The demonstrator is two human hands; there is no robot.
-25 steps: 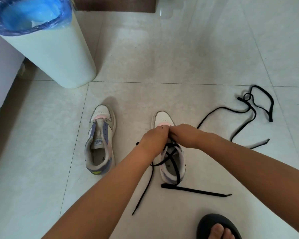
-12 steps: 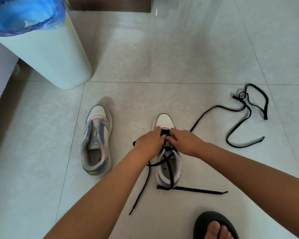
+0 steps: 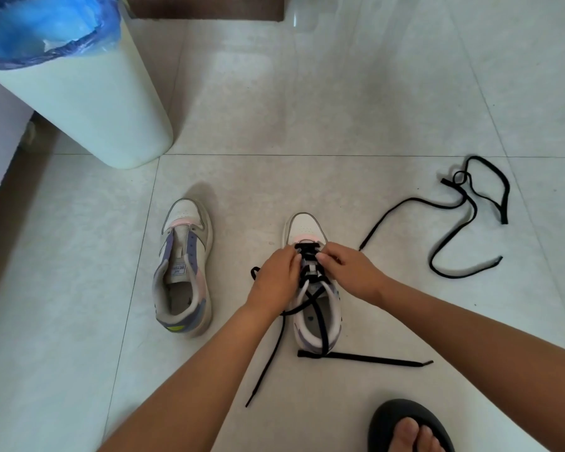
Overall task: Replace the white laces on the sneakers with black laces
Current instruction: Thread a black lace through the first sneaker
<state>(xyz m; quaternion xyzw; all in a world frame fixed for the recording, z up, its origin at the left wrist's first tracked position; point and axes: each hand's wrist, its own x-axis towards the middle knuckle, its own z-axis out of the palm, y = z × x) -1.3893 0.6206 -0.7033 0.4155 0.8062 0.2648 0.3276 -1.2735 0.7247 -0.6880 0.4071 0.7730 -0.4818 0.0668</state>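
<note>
Left hand (image 3: 279, 275) and right hand (image 3: 348, 272) pinching black lace (image 3: 305, 247) on right sneaker (image 3: 307, 228). Risk: uneven tails; spare lace (image 3: 450, 236) tangled at 2 o'clock.

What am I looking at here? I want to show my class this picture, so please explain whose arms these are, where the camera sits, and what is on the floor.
The camera is worn on a person's head, looking down at their own arms. The left hand and right hand pinch a black lace being threaded through the right sneaker. The left sneaker has no lace. A spare black lace lies loose on the tiled floor. A white bin stands behind, and a sandalled foot shows below.
</note>
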